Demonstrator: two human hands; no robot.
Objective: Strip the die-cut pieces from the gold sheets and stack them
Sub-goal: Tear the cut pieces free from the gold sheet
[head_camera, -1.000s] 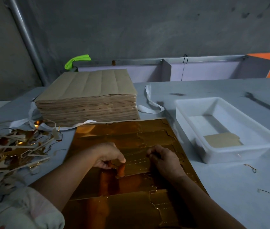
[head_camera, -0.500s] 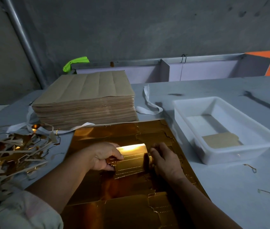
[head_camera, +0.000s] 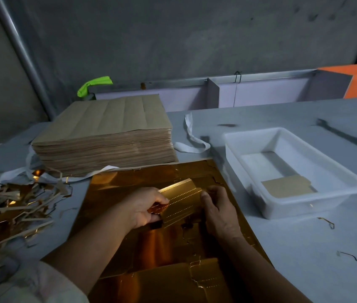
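Gripping a die-cut piece [head_camera: 182,200] at its left end, the left hand [head_camera: 144,206] is laying its thumb over the gold face and curling its fingers beneath. The right hand [head_camera: 219,211] is pinching the opposite end of the same piece, thumb on top. The piece is tilting between the two hands, its far edge raised off the gold sheet [head_camera: 120,180], which is lying flat on the table [head_camera: 293,248] beneath both hands. Dotted perforation lines are showing across the piece. Right of the right hand, well apart, a white tray [head_camera: 300,207] is holding one flat brown piece [head_camera: 286,188]. Beyond the left hand, a stack of brown-backed sheets [head_camera: 107,136] is sitting at the gold sheet's far edge. Left of the left hand, a heap of scrap [head_camera: 9,211] is lying on the table.
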